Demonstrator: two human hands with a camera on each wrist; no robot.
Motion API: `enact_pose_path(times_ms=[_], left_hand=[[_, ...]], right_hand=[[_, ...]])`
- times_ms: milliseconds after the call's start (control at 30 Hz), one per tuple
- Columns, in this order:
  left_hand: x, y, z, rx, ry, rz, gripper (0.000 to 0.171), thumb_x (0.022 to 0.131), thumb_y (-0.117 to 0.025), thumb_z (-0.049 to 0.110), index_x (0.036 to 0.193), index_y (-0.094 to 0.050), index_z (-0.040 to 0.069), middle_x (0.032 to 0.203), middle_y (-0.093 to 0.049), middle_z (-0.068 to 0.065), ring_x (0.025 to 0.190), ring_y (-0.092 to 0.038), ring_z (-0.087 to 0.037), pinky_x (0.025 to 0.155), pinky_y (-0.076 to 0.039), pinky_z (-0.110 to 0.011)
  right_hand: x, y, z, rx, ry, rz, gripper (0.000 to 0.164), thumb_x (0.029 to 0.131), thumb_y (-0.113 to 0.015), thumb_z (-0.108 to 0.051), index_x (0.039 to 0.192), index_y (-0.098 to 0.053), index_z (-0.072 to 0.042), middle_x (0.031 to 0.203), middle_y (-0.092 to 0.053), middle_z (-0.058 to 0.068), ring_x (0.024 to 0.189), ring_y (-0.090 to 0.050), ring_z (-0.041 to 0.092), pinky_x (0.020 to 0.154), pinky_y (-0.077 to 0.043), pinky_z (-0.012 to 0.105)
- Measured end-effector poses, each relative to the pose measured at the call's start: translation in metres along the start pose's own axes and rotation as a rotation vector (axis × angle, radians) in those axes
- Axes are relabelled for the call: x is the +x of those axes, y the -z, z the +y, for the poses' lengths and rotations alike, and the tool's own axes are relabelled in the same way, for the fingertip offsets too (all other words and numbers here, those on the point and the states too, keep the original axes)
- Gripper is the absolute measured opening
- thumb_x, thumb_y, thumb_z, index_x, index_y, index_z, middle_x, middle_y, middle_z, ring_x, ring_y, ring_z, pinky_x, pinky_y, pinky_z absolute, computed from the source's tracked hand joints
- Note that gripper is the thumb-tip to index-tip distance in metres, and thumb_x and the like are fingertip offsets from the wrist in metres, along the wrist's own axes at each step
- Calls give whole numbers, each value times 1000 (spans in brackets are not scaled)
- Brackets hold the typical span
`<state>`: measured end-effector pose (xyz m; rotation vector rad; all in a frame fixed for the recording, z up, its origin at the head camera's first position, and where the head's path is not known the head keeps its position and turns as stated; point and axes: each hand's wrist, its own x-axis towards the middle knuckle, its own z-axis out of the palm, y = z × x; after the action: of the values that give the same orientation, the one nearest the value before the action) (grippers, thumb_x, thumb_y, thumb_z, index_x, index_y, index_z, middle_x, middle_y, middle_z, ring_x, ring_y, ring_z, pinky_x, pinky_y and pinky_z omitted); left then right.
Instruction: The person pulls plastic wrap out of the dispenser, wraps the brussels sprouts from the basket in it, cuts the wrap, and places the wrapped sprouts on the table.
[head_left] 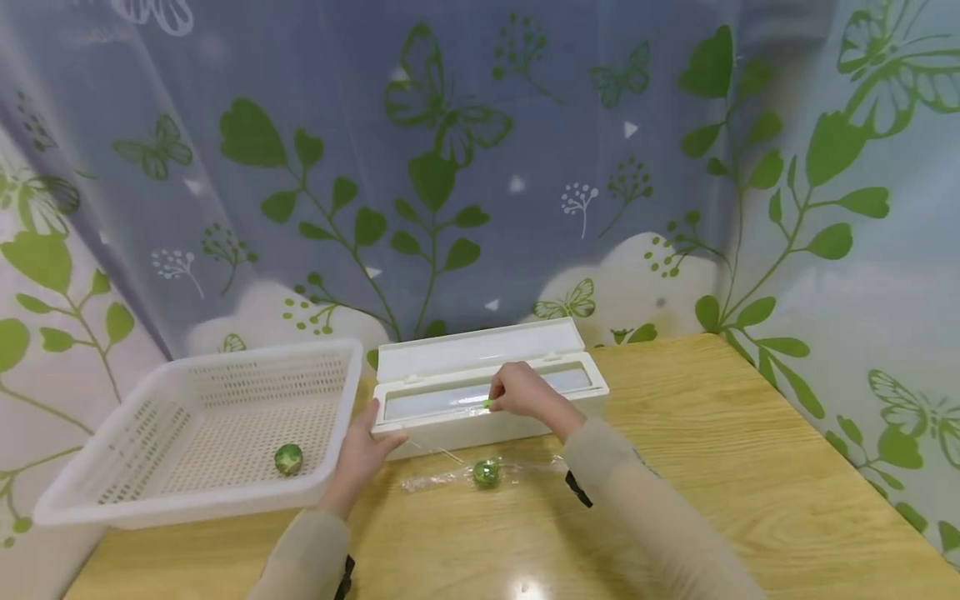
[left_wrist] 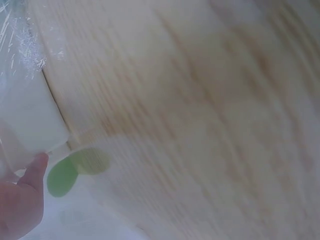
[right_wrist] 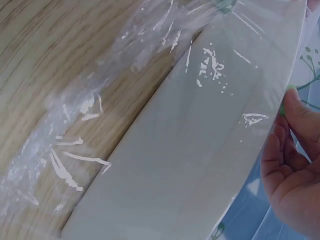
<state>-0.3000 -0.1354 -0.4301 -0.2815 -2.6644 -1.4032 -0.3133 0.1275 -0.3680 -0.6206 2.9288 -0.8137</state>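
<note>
A long white cling film dispenser [head_left: 472,429] stands on the table with its lid [head_left: 480,350] tipped back. My left hand [head_left: 360,458] holds its left end, thumb along the front and fingers at the end wall. At the front edge of the opening, my right hand [head_left: 521,390] pinches a small green slide cutter [right_wrist: 286,100] between thumb and fingers. Clear film [right_wrist: 85,107] hangs down over the front of the dispenser and onto the table. On the table, a round green-and-white ball-like item [head_left: 486,472] lies under the crinkled film.
A white perforated basket [head_left: 202,504] stands at the left, close to my left hand, with another green ball-like item [head_left: 288,458] inside. Behind the wooden table [head_left: 720,483] hangs a leaf-patterned curtain [head_left: 480,208].
</note>
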Motion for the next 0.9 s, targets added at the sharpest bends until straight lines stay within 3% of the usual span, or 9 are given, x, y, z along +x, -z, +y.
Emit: enact_pose_path(times_ms=[567, 767, 900], left_hand=[[-4, 2, 1, 35, 5, 34, 77, 74, -70, 11, 131, -25, -14, 133, -28, -29, 122, -27, -40, 101, -21, -43], [-6, 2, 0, 21, 38, 15, 78, 75, -69, 13, 133, -23, -12, 136, -25, -26, 125, -24, -38, 102, -20, -42], [-3, 0, 0, 3, 24, 4, 78, 76, -69, 14, 133, -23, -11, 137, -25, -25, 125, -24, -37, 102, -19, -41]], right_hand=[[-17, 15, 25, -23, -66, 12, 4, 75, -70, -11, 77, -68, -7, 71, -62, -2, 65, -56, 12, 62, -46, 26], [-24, 24, 39, -39, -61, -1, 6, 75, -70, -11, 79, -69, -6, 73, -63, -1, 67, -57, 13, 63, -47, 26], [-29, 34, 50, -58, -59, -19, 5, 76, -69, -9, 78, -68, -5, 73, -63, 1, 67, -57, 15, 63, -47, 28]])
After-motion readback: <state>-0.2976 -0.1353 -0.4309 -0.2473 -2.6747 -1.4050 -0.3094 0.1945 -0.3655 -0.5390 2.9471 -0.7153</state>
